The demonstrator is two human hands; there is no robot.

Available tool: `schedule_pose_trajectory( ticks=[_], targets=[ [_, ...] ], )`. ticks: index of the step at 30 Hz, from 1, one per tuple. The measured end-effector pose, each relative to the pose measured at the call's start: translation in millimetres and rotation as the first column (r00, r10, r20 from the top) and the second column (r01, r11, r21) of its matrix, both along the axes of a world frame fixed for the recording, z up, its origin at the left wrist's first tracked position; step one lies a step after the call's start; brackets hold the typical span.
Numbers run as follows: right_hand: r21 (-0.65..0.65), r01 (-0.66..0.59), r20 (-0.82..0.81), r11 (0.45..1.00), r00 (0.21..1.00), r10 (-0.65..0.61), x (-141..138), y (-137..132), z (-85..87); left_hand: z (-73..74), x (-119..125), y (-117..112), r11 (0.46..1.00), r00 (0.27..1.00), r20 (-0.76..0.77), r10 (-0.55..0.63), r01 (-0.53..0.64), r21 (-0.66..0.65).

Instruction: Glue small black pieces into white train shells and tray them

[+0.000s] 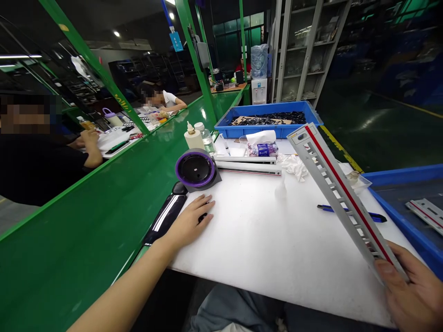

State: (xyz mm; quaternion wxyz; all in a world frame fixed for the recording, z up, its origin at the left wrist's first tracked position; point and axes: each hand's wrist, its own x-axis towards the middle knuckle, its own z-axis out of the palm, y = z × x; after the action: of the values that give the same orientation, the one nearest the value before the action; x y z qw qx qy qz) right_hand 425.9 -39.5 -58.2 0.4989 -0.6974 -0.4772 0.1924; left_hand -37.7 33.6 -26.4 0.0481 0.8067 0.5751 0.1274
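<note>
Right hand (413, 290) grips slotted panel (341, 193) lower right, inspecting; left hand (192, 221) flat, open on tabletop (270, 240) — next prob needs set-down w/ care.

No legible txt, labels or nos.

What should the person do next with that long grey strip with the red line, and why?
Probably lower the strip flat onto the bare white table. The right hand holds it only at its near end, so it slants up in the air. The left hand lies flat on the table beside a black bar, not helping. Two similar strips already lie flat farther back.
</note>
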Motion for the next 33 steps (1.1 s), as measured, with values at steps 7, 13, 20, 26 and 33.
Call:
schedule_pose_trajectory(
  ticks=[7, 13, 20, 26, 33],
  targets=[
    [-0.069, -0.082, -0.064, 0.994, 0.995, 0.078, -1, -3, 6.7, -2.4, -6, -15, 0.990, 0.997, 0.066, 0.041, -0.049, 0.132],
    [-0.064, -0.086, -0.032, 0.994, 0.996, 0.084, 9, -2, -8.5, 5.8, -3, -12, 0.989, 0.996, 0.004, 0.091, -0.091, 0.119],
    [-0.037, -0.077, -0.087, 0.996, 0.993, 0.074, 5, -3, -4.6, 3.2, 4, 5, 0.980, 0.986, -0.039, 0.160, -0.154, 0.126],
    [-0.062, -0.076, -0.055, 0.995, 0.996, 0.073, 8, -3, -2.6, 1.6, 6, 14, 0.960, 0.960, -0.105, 0.261, -0.246, 0.137],
    [-0.055, -0.075, -0.075, 0.996, 0.995, 0.071, 3, -2, -0.9, 4.0, 10, 10, 0.929, 0.915, -0.164, 0.367, -0.354, 0.105]
  ],
)
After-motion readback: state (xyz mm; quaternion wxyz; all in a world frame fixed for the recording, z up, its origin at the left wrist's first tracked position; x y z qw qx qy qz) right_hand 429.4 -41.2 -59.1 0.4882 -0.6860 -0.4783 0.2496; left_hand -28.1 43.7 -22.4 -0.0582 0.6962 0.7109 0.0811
